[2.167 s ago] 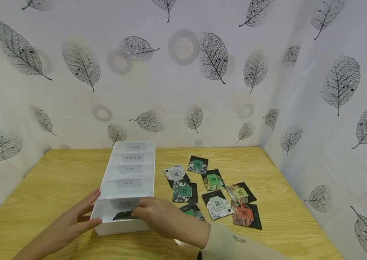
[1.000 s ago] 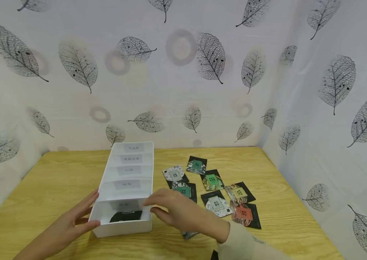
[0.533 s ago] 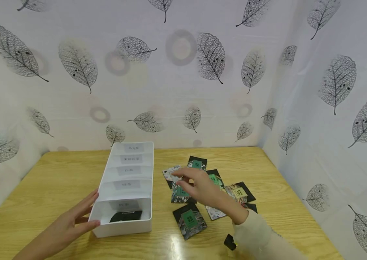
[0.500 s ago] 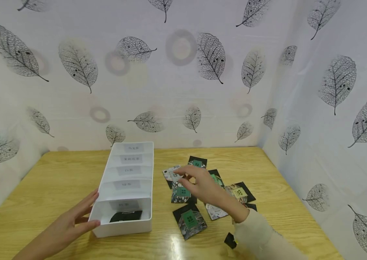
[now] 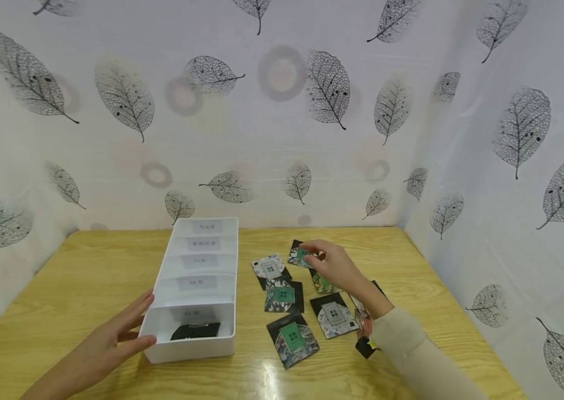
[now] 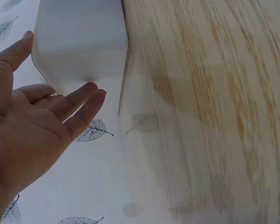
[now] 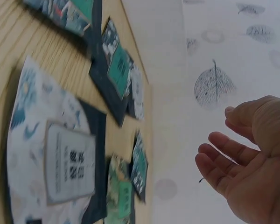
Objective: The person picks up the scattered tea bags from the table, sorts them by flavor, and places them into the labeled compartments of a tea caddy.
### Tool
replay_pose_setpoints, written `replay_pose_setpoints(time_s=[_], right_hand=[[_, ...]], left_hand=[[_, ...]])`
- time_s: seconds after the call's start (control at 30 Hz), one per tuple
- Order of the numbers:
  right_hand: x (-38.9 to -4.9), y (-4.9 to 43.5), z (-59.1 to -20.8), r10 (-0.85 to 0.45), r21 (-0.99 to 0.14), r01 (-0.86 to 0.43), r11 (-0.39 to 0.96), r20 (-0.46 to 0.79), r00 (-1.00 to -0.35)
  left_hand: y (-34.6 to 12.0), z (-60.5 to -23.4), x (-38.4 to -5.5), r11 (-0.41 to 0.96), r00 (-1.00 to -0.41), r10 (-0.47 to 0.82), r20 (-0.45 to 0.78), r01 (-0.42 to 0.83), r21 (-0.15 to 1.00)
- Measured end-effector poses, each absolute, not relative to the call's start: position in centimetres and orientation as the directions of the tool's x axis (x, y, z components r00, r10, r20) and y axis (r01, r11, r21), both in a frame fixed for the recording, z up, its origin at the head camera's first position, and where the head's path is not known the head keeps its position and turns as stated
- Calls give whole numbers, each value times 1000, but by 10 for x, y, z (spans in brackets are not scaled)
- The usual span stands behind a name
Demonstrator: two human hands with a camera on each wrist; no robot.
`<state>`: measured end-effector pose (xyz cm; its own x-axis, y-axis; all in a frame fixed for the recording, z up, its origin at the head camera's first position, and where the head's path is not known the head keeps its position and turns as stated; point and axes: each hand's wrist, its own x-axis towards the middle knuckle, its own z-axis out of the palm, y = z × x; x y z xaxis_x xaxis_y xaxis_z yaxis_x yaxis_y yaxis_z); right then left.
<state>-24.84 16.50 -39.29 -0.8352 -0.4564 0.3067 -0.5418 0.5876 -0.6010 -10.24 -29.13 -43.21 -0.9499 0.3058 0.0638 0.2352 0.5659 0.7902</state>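
Right hand (image 5: 339,269): moved from above the pale sachet (image 5: 270,268) to above the far sachet (image 5: 296,255). Left hand (image 5: 97,347): unmoved at the near left corner of the white box (image 5: 189,351).

Progress, as judged: early. At least one dark packet (image 5: 195,331) lies in the front compartment; the exact count cannot be told from where I stand. Most sachets remain on the table (image 5: 102,261), some partly hidden behind the right sleeve (image 5: 412,339).

Finger position, right: thumb and fingers bent and apart, nothing held. The far sachet lies flat below the fingertips; the right wrist view shows a gap, no contact. The near sachet (image 5: 293,340) lies well apart from them. Finger position, left: extended and spread, tips touching the box wall.
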Motion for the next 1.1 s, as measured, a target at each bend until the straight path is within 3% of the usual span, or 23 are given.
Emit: replay_pose_setpoints(time_s=[0.4,0.6,1.1], right_hand=[[-261,207,-412,-393,-605,-432,670,205,-896],[-258,233,-416,-360,-597,-356,719,118,-926],[-232,281,-415,-413,-546,-303,781,-88,-906]], left_hand=[[-291,-435,-104,530,-932,342,119,296,795],[-291,-432,-104,532,-942,328,75,250,809],[-292,-438,-103,579,-939,323,120,297,759]])
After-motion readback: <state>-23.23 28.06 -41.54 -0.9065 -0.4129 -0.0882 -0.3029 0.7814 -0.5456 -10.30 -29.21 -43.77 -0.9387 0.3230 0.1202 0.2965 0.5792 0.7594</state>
